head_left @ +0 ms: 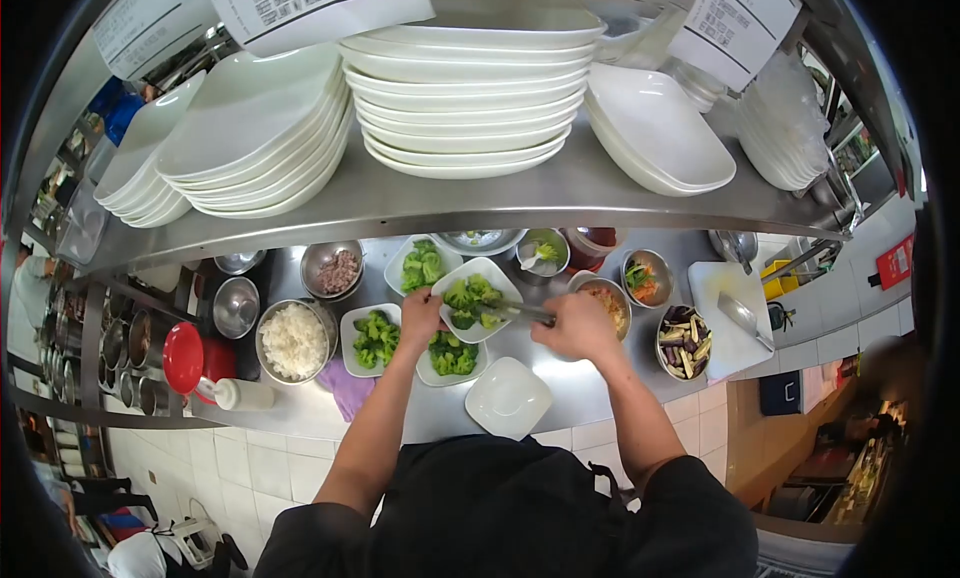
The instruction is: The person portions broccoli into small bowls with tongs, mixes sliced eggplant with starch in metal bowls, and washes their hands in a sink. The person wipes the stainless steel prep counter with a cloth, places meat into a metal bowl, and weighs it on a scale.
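My left hand [422, 321] grips the left rim of a square white bowl [492, 330] filled with broccoli [470, 296]. In my right hand [582, 328] are metal tongs [520, 311], their tips reaching over the broccoli in that bowl. More broccoli fills the white bowls around it: one bowl [347, 323] to the left, one bowl [430, 380] just below and one bowl [391, 270] behind. A plain white bowl [508, 400] stands near the counter's front edge.
Metal bowls hold rice [293, 343], chopped pinkish food [336, 271] and cut eggplant [685, 344]. At right, a knife [742, 316] lies on a white cutting board [712, 283]. A steel shelf [440, 203] with stacked white dishes [470, 108] overhangs the counter. A purple cloth [347, 390] hangs in front.
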`<control>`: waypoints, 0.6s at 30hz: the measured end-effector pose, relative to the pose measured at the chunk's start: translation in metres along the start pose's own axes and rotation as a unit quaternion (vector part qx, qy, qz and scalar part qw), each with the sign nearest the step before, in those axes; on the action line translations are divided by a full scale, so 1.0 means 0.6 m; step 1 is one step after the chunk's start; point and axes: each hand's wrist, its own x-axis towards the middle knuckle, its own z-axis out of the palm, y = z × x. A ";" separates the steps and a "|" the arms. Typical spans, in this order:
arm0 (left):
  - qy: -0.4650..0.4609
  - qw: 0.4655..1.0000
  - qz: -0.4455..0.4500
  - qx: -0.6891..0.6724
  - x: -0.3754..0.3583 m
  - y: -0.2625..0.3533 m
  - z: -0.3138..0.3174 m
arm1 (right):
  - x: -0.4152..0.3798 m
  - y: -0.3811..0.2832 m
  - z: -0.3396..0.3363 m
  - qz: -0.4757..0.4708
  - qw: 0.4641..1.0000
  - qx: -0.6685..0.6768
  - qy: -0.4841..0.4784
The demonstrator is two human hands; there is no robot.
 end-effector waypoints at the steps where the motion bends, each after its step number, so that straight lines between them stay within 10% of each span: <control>1: -0.002 1.000 -0.001 0.002 0.002 -0.002 0.003 | -0.004 0.003 -0.008 0.001 1.000 0.025 0.019; 10: -0.057 0.970 -0.010 0.234 0.072 -0.002 0.057 | 0.049 0.045 -0.016 0.020 0.995 0.058 0.084; 13: -0.149 0.866 0.156 0.452 0.150 -0.087 0.048 | 0.063 0.050 -0.049 0.041 0.994 0.079 0.069; 15: -0.136 0.681 0.379 0.612 0.167 -0.099 0.044 | 0.095 0.056 -0.046 0.028 0.993 0.076 0.085; 18: -0.021 0.826 0.182 0.533 0.030 0.038 0.082 | 0.172 0.061 -0.005 -0.024 0.989 0.059 0.133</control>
